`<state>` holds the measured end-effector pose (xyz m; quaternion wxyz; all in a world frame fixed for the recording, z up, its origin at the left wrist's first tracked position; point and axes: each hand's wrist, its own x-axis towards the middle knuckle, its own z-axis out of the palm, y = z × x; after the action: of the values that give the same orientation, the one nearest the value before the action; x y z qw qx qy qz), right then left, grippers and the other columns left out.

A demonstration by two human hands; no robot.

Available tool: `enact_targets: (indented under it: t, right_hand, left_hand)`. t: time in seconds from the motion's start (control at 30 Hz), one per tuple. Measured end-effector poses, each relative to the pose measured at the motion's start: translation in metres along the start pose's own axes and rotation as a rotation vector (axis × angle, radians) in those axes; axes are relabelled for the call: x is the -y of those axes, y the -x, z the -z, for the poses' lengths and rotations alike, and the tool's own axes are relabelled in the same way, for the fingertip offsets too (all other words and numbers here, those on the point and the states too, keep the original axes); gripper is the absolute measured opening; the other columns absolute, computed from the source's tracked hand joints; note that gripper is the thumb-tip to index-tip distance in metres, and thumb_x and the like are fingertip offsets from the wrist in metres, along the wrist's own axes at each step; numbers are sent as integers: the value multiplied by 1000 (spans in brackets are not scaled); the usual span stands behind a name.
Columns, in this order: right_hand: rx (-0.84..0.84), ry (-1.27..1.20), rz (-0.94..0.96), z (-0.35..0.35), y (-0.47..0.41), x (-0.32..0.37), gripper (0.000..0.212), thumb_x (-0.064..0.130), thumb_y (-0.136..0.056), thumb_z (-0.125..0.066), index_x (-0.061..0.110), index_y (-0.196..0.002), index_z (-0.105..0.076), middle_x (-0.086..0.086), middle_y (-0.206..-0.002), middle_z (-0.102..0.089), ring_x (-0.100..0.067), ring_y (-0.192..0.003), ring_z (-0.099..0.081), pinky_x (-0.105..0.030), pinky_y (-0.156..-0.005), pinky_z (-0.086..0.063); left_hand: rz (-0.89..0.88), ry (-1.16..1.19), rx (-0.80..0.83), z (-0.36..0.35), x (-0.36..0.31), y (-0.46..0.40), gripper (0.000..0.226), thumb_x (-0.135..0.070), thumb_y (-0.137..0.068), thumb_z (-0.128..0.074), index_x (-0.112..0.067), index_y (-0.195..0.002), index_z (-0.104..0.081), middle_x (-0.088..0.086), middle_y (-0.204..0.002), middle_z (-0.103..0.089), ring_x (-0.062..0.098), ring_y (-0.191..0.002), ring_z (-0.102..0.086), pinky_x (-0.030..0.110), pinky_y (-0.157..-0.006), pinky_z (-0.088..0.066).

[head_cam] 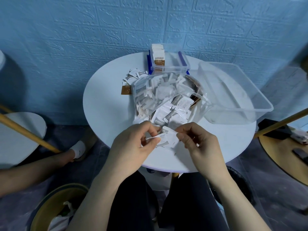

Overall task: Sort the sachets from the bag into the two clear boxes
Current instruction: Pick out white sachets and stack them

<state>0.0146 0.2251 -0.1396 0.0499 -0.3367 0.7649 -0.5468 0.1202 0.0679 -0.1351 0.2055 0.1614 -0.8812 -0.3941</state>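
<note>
Low in the middle of the frame, the left hand [133, 144] and the right hand [198, 140] each pinch an edge of a few white sachets [166, 139], both grips closed on them just above the near rim of the round white worktop [106, 104]. Just above the hands lies the clear bag [160, 95], open and spilling sachets. The small clear box [168, 64], with brown-and-white sachets standing upright in its left end, sits at top centre, and the large clear box [233, 94] sits at right.
</note>
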Motion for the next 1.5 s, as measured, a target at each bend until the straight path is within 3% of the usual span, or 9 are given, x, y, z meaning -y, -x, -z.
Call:
enact_targets:
  t: [0.13,0.2,0.37,0.6,0.73,0.9,1.1,1.23,1.5]
  right_hand:
    - [31,92,96,-1,0,7,28,2,-88,-65,30,-83,-65,25,-72,-62,4,-69,-57,-6,-64,-37]
    - [75,120,127,-4,3,10,26,2,-88,-65,28,-85,-67,25,-73,-63,4,-68,-57,-6,-64,-37]
    - [104,36,31,-2,7,9,20,14,-92,-62,33,-90,-67,24,-71,-63,0,-65,-56,-9,-62,-38]
    - [10,54,-37,-2,16,-5,20,14,-85,-70,29,-74,-62,17,-69,-63,-4,-57,-47,-15,-57,-36]
    - [-31,114,-65,-1,21,-16,15,17,-85,-71,26,-76,-61,10,-73,-61,-6,-62,-49,-13,-60,-35]
    - [-19,53,-74,-3,23,-17,18,16,-84,-71,27,-77,-59,9,-73,-58,-8,-65,-49,-15,-62,-36]
    - [-53,40,8,-5,21,-6,23,17,-83,-71,38,-85,-63,10,-81,-62,-3,-74,-54,-8,-69,-36]
    - [-42,202,-77,-1,22,-5,24,51,-75,-65,35,-92,-63,14,-82,-59,-8,-75,-50,-19,-67,-38]
    - [114,568,-250,-11,16,7,64,68,-62,-68,21,-106,-60,7,-105,-51,-15,-104,-50,-36,-82,-44]
  left_hand:
    - [-246,-346,3,8,-17,-1,18,-17,-76,-76,-24,-77,-59,-15,-57,-39,7,-58,-36,16,-48,-28]
    - [-327,-409,7,6,-23,-4,18,-14,-74,-76,-21,-78,-61,-12,-65,-51,7,-64,-36,21,-49,-31]
    - [-292,-377,35,-1,-26,-7,17,-24,-84,-67,-25,-97,-56,-11,-94,-64,12,-81,-59,32,-61,-47]
    - [-175,-187,56,-14,-7,-7,62,-32,-76,-78,-43,-125,-41,-23,-82,-50,-15,-64,-46,17,-57,-36]
    - [-25,58,80,-23,9,-2,50,-23,-75,-81,-44,-115,-59,-30,-61,-53,1,-67,-58,28,-67,-47]
    - [75,324,-45,-31,16,0,42,-16,-69,-84,-49,-88,-66,-22,-61,-60,-1,-54,-49,11,-58,-40]
    - [-108,5,-131,-18,16,4,24,-41,-73,-77,-31,-90,-65,-22,-78,-59,0,-65,-50,15,-58,-38]
    - [-132,-83,-199,-5,25,9,34,-54,-80,-67,-24,-96,-71,-22,-69,-51,3,-60,-45,21,-55,-39]
    - [-4,-108,-192,1,27,11,16,-27,-78,-77,-25,-91,-69,-25,-60,-51,6,-48,-43,18,-47,-30]
